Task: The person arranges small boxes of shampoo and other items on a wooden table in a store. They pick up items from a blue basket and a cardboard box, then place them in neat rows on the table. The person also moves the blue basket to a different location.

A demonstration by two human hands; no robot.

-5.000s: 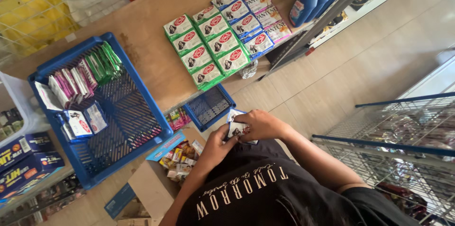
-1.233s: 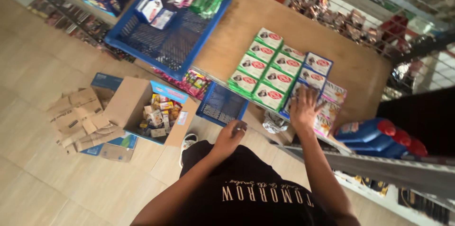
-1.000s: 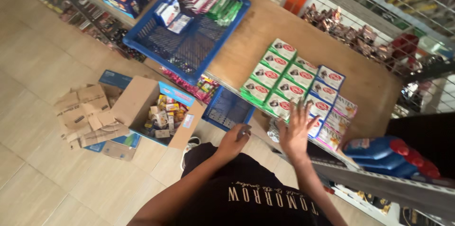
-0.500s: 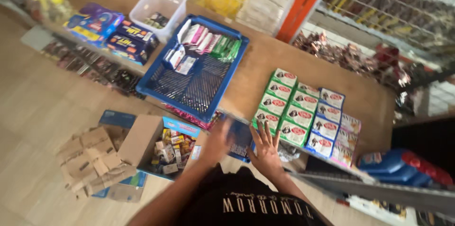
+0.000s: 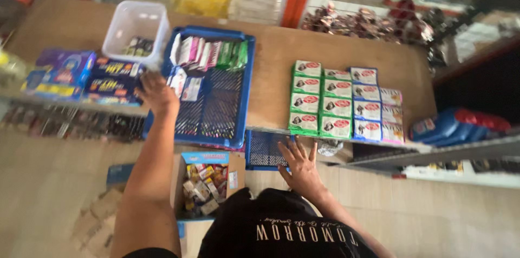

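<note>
My left hand (image 5: 157, 93) reaches out to the left rim of a large blue basket (image 5: 241, 101) on the wooden shelf. Its fingers are curled and blurred, so any hold is unclear. The basket holds a row of pink, white and green sachets (image 5: 208, 53) at its far end. My right hand (image 5: 301, 165) is spread flat, fingers apart, at the front edge of the shelf. It lies beside a small blue basket (image 5: 264, 149). Green soap boxes (image 5: 314, 101) lie in rows just beyond it.
Blue and pink soap boxes (image 5: 374, 107) lie right of the green ones. A clear tub (image 5: 135, 24) and dark blue boxes (image 5: 111, 76) sit left of the basket. An open cardboard box (image 5: 203, 183) of small packets stands on the floor. Blue pouches (image 5: 460, 125) lie at right.
The view has swung so the shelf lies straight ahead. My left hand went from near my body out to the big basket's left edge. My right hand dropped from the soap boxes to the shelf front.
</note>
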